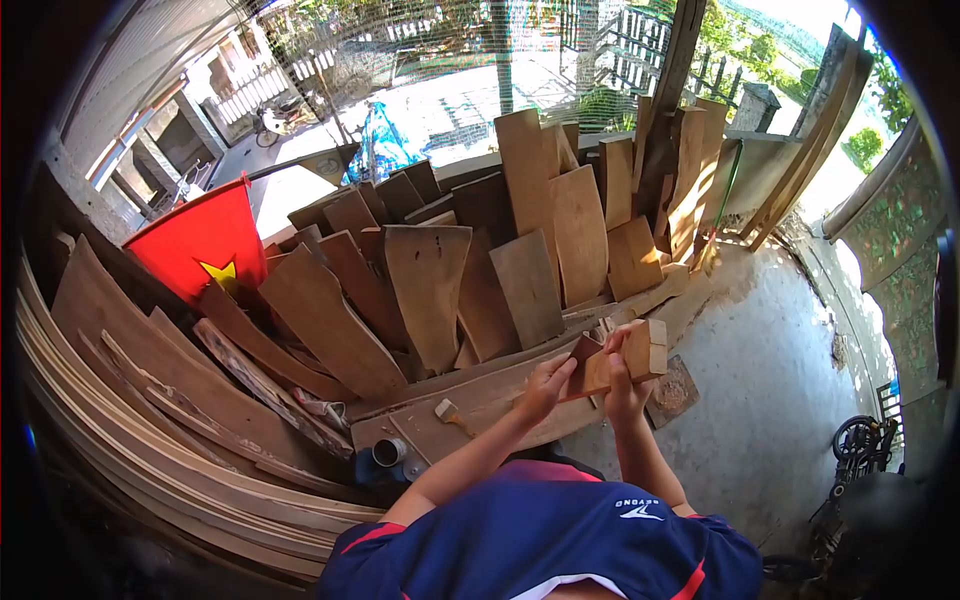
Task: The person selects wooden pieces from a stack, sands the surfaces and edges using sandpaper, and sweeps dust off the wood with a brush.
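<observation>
In front of my chest, over the bench, both hands are raised around a pale wooden block (651,348). My right hand (622,383) is closed around the block, with its squared end showing past the fingers. My left hand (546,388) pinches a thin reddish-brown piece (583,352) at the block's left side. That piece is flat with a straight edge; whether it is sandpaper or thin wood I cannot tell. Below them, a brush (453,415) with a pale handle lies on the wooden bench (515,400), left of my left hand. A metal cup (389,452) stands near my left forearm.
Many wooden boards (428,290) lean along the wall ahead. Long curved planks (180,470) are stacked at left, near a red flag with a yellow star (200,240). A small square wood piece (672,390) lies right of the bench on the concrete floor (740,400). A bicycle (860,450) stands at far right.
</observation>
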Demonstrator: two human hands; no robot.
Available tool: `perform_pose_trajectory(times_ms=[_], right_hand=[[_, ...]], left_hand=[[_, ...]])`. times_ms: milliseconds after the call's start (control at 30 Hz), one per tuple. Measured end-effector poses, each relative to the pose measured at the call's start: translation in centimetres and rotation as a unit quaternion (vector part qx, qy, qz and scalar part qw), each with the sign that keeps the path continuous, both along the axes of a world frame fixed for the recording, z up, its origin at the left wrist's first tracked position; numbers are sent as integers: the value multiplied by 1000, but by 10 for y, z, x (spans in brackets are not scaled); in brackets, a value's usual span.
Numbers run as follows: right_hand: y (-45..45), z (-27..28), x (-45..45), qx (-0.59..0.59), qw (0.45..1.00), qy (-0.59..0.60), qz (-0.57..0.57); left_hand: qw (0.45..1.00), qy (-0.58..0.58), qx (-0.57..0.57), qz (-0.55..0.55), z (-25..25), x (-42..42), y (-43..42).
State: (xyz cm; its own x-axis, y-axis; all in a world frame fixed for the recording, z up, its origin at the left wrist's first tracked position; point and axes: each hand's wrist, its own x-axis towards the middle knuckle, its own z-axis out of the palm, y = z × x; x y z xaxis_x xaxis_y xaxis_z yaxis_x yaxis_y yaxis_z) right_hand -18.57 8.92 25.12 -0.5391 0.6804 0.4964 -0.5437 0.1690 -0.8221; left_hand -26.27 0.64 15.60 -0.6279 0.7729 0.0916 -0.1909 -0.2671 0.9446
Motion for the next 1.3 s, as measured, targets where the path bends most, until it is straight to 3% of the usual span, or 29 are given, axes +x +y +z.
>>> perform_pose_trajectory(times_ms=[100, 233, 367, 467, 567, 633, 700, 833, 933, 1067, 1133, 1200, 1300], right_hand=[[-1, -1, -1, -3, 999, -10, 49], [-3, -1, 0, 38, 997, -4, 72], [-10, 5, 0, 30, 981, 24, 190], [-15, 8, 4, -7, 974, 6, 227], [-12, 2, 7, 36, 957, -31, 285], [-14, 4, 10, 47, 939, -43, 339], [-17, 9, 7, 90, 934, -32, 343], [-15, 9, 3, 86, 941, -6, 326], [-11, 13, 0, 84, 938, 1, 336], [-9, 14, 0, 60, 941, -10, 332], [-9, 19, 0, 72, 936, -13, 343], [-8, 15, -1, 73, 936, -4, 343], [-3, 11, 0, 69, 935, 5, 349]], left_hand=[[998, 54, -31, 12, 0, -10, 2], [999, -10, 49, -10, 13, -22, -1], [996, -21, 84, 25, 22, -13, -11], [999, 18, 42, 11, -10, -15, -22], [1000, 6, -24, 14, -74, -24, -28], [999, -16, -46, -3, -86, -25, -39], [993, -101, -60, -13, -88, -27, -44], [995, -94, 15, -40, -24, -16, -46], [996, -54, -15, -74, -10, -21, -45], [994, -43, -75, -68, -87, -33, -35], [987, -113, -106, -44, -96, -32, -36], [980, -158, -105, -57, -91, -34, -39], [988, -112, -68, -83, -56, -27, -34]])
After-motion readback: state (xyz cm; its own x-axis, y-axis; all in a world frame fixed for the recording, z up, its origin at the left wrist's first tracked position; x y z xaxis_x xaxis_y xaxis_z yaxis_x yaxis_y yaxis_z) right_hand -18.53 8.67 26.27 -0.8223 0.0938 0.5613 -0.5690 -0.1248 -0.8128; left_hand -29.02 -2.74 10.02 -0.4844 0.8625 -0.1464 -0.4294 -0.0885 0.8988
